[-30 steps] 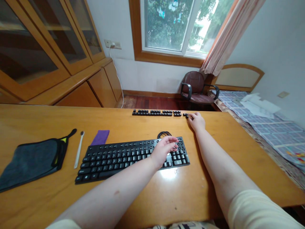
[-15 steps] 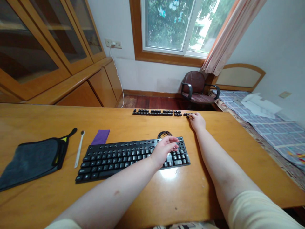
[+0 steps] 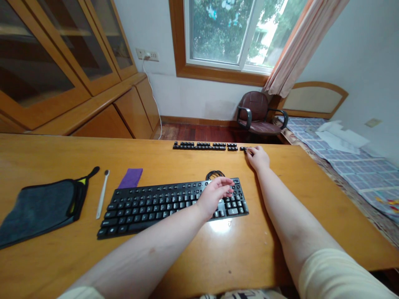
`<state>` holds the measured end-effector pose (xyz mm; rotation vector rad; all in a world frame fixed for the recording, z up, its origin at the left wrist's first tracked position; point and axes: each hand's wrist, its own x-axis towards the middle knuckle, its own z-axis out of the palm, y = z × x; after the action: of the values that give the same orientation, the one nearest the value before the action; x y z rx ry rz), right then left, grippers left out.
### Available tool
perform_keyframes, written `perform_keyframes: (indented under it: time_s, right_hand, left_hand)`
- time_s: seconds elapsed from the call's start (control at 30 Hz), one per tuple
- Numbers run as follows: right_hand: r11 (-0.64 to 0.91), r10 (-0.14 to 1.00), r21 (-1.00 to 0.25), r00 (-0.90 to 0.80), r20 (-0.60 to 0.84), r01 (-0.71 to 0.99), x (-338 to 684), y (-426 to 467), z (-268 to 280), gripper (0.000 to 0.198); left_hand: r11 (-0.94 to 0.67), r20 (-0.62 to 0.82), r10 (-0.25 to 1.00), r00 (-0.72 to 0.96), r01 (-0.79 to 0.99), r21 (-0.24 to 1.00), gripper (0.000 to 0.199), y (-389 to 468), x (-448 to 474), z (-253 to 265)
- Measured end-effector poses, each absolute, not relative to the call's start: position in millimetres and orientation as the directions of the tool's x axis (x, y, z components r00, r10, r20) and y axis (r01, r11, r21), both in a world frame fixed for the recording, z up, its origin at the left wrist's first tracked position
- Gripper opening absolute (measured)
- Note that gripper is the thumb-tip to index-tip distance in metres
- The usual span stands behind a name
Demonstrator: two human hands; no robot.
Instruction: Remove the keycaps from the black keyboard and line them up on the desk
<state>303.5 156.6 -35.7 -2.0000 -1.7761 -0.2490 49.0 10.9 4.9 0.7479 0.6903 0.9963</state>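
Note:
A black keyboard [image 3: 162, 205] lies at a slant on the desk; its upper rows show bare switches where keycaps are off. Over its right part hovers my left hand [image 3: 215, 197], fingers apart and slightly curled, holding nothing. Along the far desk edge, loose black keycaps [image 3: 203, 146] stand in grouped rows. At the right end of these rows, my right hand [image 3: 258, 158] has its fingertips pinched on a keycap [image 3: 247, 150], which they partly hide. The coiled cable [image 3: 215, 174] sits just behind the keyboard.
Left of the keyboard lie a purple cloth [image 3: 131, 177], a white toothbrush [image 3: 102, 195] and a folded dark grey cloth [image 3: 46, 207]. Beyond the desk [image 3: 268, 257] stand an office chair [image 3: 255, 112] and a bed [image 3: 349, 153] at right, with a glass-door cabinet [image 3: 93, 83] at left.
Almost nothing differs. My right hand stays at the end of the keycap rows, and my left hand still hovers over the keyboard; the view has shifted very slightly.

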Motion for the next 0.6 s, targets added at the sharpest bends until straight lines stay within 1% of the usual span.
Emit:
perform_keyframes:
  time_s: [0.23, 0.37, 0.5, 0.6]
  right_hand:
    - [-0.102, 0.897, -0.172, 0.165, 0.411, 0.98, 301, 157, -35, 0.032]
    - [-0.097, 0.896, -0.178, 0.164, 0.413, 0.979, 300, 158, -36, 0.031]
    - [-0.074, 0.876, -0.231, 0.174, 0.449, 0.97, 303, 159, -37, 0.031]
    - [-0.037, 0.784, -0.33, 0.232, 0.575, 0.943, 311, 156, -37, 0.032]
  left_hand:
    - [0.345, -0.154, 0.907, 0.392, -0.481, 0.806, 0.019, 11, 48, 5]
    - [0.345, -0.149, 0.906, 0.397, -0.488, 0.802, 0.019, 11, 48, 5]
    - [0.346, -0.151, 0.905, 0.398, -0.481, 0.805, 0.02, 11, 49, 5]
    - [0.347, -0.155, 0.905, 0.396, -0.478, 0.807, 0.021, 10, 48, 5]
